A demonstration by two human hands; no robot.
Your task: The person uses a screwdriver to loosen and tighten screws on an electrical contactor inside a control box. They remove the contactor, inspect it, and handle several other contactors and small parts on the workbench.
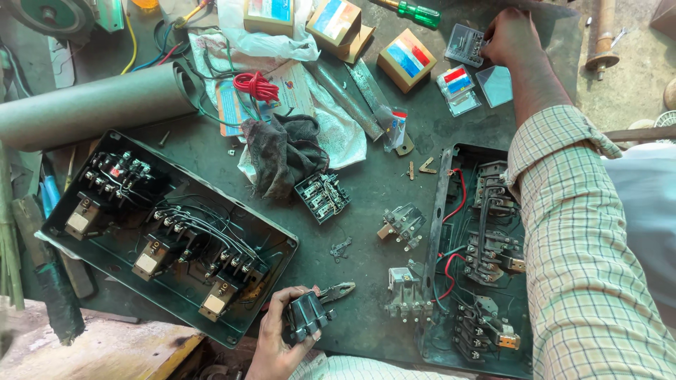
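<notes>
Dark, oil-stained and crowded, the surface (380, 176) carries two open black metal switch boxes: the left box (169, 236) lies slantwise, its long axis running from upper left to lower right, with three black wired contactor blocks inside; the right box (479, 260) stands nearly upright in the view, partly under the checked sleeve (584, 260).

Just below the lower right corner of the left box, the left hand (282, 334) is curled around a small black ribbed contactor part (305, 317), fingers and thumb closed on its sides. The part points up and to the right, towards a pair of grey pliers (336, 290) lying just beyond its upper end; whether they touch cannot be told.

Well above the right box, the right hand (510, 35) reaches to the far edge, its fingers bent over a small clear plastic case (465, 46); whether it grips the case cannot be told. Two more clear cases (458, 88) (496, 86) lie just below that hand.

Between the two boxes lie three loose contactor pieces: one black (322, 197), two grey (403, 224) (405, 285). Above the left box are a dark crumpled rag (282, 151), a coil of red wire (255, 84), and a grey rolled sheet (91, 105). Three small cardboard cartons (406, 60) and a green-handled screwdriver (415, 12) sit near the far edge.
</notes>
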